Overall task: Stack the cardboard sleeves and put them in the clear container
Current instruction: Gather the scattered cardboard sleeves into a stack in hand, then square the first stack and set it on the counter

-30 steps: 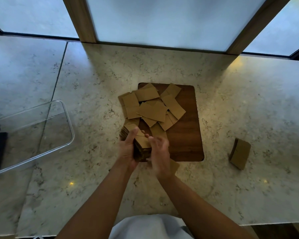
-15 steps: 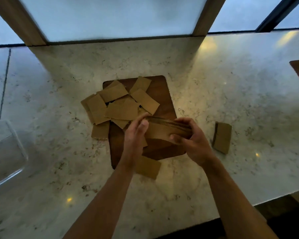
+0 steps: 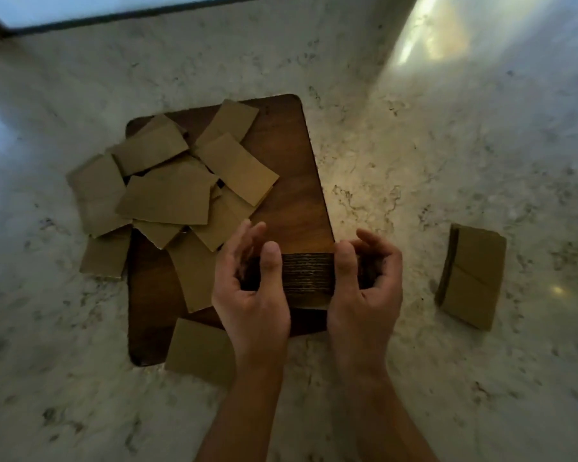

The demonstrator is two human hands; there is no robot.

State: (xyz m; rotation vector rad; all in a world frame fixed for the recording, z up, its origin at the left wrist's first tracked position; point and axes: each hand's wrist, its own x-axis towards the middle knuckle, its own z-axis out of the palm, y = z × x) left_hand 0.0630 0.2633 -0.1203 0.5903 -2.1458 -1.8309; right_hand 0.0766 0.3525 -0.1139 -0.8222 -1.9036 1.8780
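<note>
At the lower centre of the frame, the left hand [image 3: 252, 288] and the right hand [image 3: 364, 288] are gripping a thick stack of sleeves [image 3: 307, 276] between them, one at each end, thumbs curling over its ribbed near edge and fingers wrapping behind. The stack is sitting over the lower right part of the wooden board [image 3: 291, 181]; whether it is resting on the board or being held just above cannot be told.

The likely risk is the stack fanning or buckling in the middle if the squeeze from the two ends is uneven, since only the ends are being held; loose sleeves could slide out and scatter.

To the left of the hands, a heap of loose sleeves [image 3: 161, 188] is lying overlapped across the board's upper left and spilling onto the marble counter [image 3: 414, 128]. A single sleeve [image 3: 201, 351] is lying at the board's lower edge, touching the left wrist. A small stack [image 3: 470, 275] is lying well apart at the right of the frame. The clear container is not showing anywhere, so the route to it cannot be judged.
</note>
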